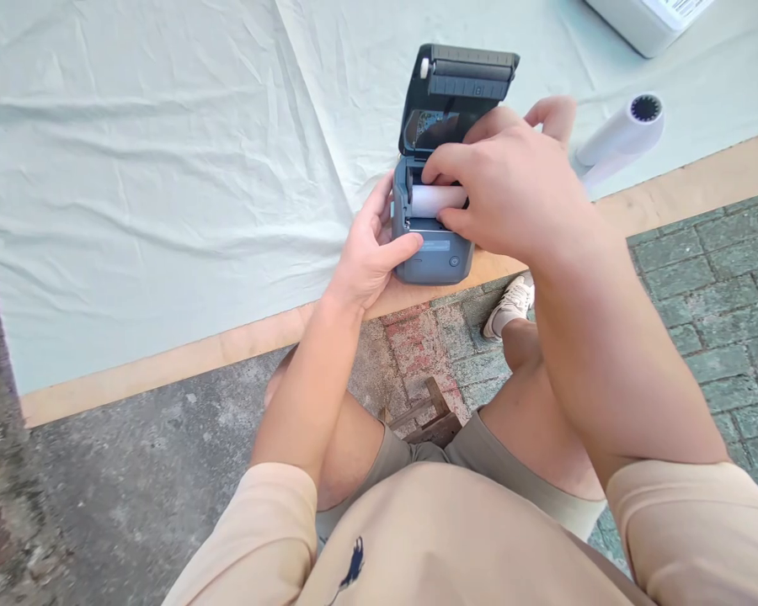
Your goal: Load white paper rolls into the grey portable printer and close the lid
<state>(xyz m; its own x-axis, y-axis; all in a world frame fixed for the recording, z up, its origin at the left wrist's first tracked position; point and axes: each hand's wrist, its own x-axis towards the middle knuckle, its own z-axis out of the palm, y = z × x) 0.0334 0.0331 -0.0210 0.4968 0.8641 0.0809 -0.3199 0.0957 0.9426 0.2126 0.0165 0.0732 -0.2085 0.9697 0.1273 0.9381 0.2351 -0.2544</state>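
Observation:
A small dark grey label printer [435, 268] stands near the table's front edge with its lid [467, 80] tipped up and back. Inside its bay lies a white paper roll [430, 200]. My left hand [379, 244] is wrapped round the printer's left side, thumb on the front near a pale label strip. From the right, my right hand [511, 177] reaches over the bay, its thumb and a finger closed on the roll. Part of the roll's right end is hidden behind my fingers.
A white cylindrical device [625, 130] with a dark round vented end lies right of my right hand. At the top right is a white box-like object [653, 21], cut off by the frame. A pale cloth [164, 185] covers the wooden table, whose front edge [253, 337] shows.

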